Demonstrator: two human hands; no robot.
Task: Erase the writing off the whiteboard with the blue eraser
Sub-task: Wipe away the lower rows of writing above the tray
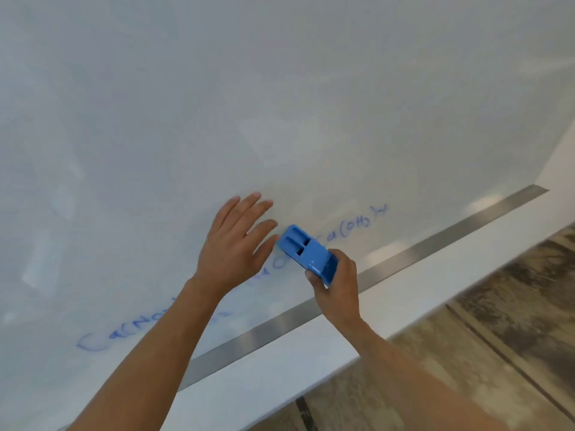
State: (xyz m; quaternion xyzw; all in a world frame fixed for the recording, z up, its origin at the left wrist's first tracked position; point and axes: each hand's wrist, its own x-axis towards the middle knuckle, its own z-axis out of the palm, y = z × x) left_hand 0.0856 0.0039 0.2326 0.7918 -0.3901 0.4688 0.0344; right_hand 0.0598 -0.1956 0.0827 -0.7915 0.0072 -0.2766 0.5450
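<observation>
The whiteboard (280, 104) fills most of the head view, with its metal bottom edge strip (389, 265) running from lower left up to the right. Blue writing (357, 225) runs in a line just above that strip, from a smeared patch near the board's lower left to chemical-looking letters ending toward the right; the middle part is hidden behind the hands.

The left hand (233, 244) lies flat against the board, fingers straight and slightly spread, pointing up and to the right, covering part of the writing line.

The right hand (336, 284) grips the blue eraser (306, 251) by its lower right end, thumb on the near side and fingers curled round the far side. The eraser sits on the board over the writing line, just beside the left hand's fingertips, near the bottom edge strip.

Below the board, a white ledge (311, 362) and a wood-patterned floor (497, 321) show at the lower right.
</observation>
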